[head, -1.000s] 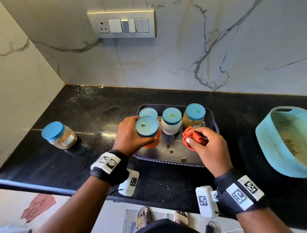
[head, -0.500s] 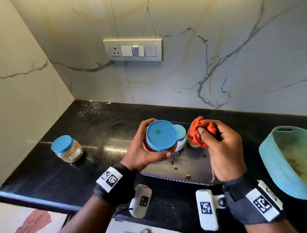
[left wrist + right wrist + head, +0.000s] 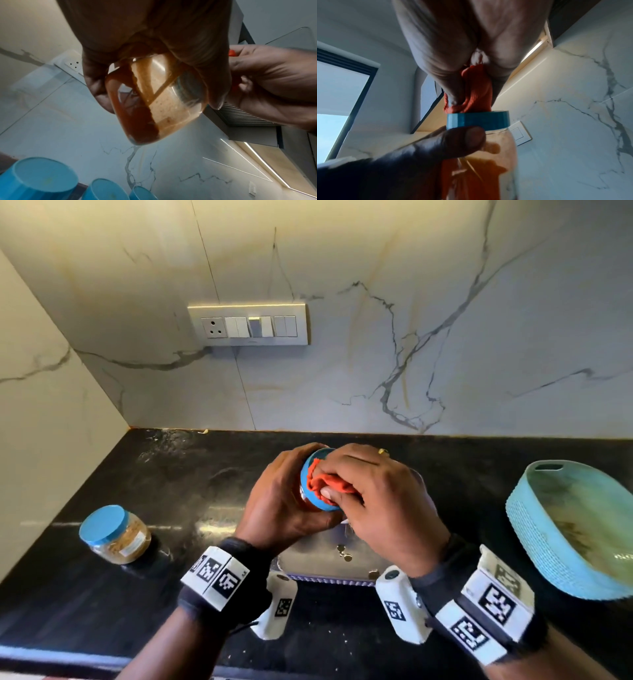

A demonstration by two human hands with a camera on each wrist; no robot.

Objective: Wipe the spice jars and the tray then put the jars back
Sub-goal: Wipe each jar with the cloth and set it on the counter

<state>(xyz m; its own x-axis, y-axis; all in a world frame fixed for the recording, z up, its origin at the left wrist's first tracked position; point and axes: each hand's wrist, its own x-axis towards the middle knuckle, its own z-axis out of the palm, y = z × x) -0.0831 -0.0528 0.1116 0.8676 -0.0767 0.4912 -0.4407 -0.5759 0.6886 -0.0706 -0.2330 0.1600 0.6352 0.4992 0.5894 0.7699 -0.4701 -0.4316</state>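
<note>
My left hand (image 3: 284, 501) grips a clear spice jar (image 3: 154, 100) with red powder, held tilted above the tray (image 3: 329, 559). The jar's blue lid (image 3: 477, 120) faces my right hand (image 3: 373, 501), which holds a bunched orange cloth (image 3: 325, 484) and presses it onto the lid. In the left wrist view three blue-lidded jars (image 3: 39, 178) stand below in the tray; my hands hide them in the head view. Another blue-lidded jar (image 3: 114, 534) with brown spice stands on the black counter (image 3: 102, 611) to the left.
A teal woven basket (image 3: 568, 529) sits on the counter at the right. A marble wall with a switch panel (image 3: 248, 325) rises behind. The side wall closes the left corner. Small crumbs lie on the tray floor (image 3: 344, 554).
My left hand lifted the red-powder jar out of the tray and tilted it. My right hand brought the orange cloth up and onto its lid. The camera tilted upward.
</note>
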